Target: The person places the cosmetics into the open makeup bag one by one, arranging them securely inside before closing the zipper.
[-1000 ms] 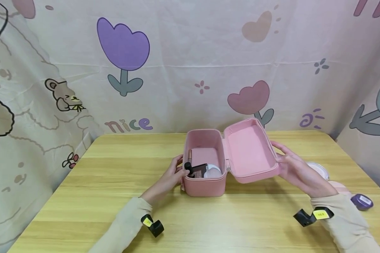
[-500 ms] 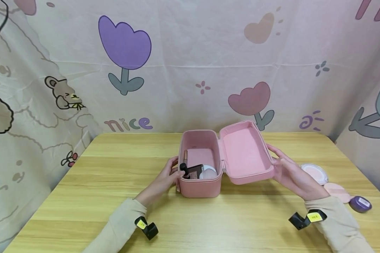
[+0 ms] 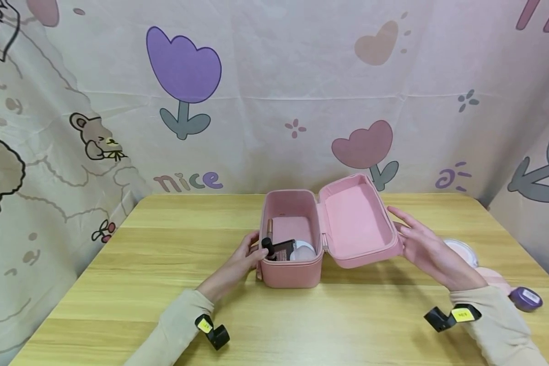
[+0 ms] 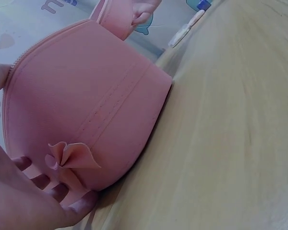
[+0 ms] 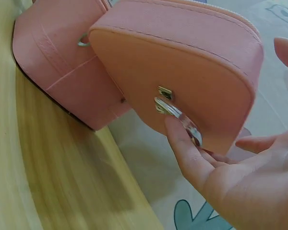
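Two hands of yours frame a pink case (image 3: 290, 277) just right of center. Your left hand (image 3: 237, 266) pinches its near left corner, thumb at the rim, fingers curled against the outer wall by a bow (image 4: 79, 155). Your right hand (image 3: 432, 251), fingers loosely spread, props the lid (image 3: 359, 218) from outside, one fingertip touching its metal fitting (image 5: 182, 120).

Hinged to the case's right side, the lid lies up and left of your right hand, the nearer one; its long axis slants from upper left to lower right, and the hinge appears the line that matters.

Inside, a black-capped item (image 3: 267, 245), a dark flat item (image 3: 283, 250) and a round white item (image 3: 304, 251) crowd the near end. At lower right, a round compact (image 3: 462, 250), a pale pink pad (image 3: 495, 278) and a purple item (image 3: 525, 300) sit on the table (image 3: 142, 284).
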A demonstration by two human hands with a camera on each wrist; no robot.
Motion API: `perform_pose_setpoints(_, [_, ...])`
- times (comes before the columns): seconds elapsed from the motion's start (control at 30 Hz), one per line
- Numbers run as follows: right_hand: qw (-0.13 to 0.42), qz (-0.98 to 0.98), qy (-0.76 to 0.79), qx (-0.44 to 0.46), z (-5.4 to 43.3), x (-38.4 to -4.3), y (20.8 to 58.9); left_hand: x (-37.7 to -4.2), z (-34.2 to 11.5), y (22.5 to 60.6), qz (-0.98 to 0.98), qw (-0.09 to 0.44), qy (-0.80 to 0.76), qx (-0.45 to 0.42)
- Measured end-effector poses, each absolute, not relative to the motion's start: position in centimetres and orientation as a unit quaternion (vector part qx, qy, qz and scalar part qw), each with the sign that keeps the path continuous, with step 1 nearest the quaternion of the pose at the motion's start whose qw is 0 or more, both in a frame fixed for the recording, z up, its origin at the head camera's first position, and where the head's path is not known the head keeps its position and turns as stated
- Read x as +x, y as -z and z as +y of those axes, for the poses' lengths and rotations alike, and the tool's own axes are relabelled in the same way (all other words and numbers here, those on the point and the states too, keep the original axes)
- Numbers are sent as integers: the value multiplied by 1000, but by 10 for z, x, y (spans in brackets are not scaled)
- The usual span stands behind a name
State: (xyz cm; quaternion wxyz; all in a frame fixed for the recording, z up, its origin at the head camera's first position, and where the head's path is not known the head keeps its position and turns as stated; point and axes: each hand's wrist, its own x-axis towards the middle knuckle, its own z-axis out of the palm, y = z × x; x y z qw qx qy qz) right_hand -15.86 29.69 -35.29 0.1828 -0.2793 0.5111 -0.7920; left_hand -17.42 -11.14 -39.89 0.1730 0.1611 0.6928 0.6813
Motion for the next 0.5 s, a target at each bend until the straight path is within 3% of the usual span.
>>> perform_pose_setpoints(0.17, [150,518,785,-306,304,-159,349,-174,-111,399,688,170,-686,166])
perform_pose_setpoints(0.5, [2,542,780,-314,319,-161,343,-173,-111,398,671,182,-702,158])
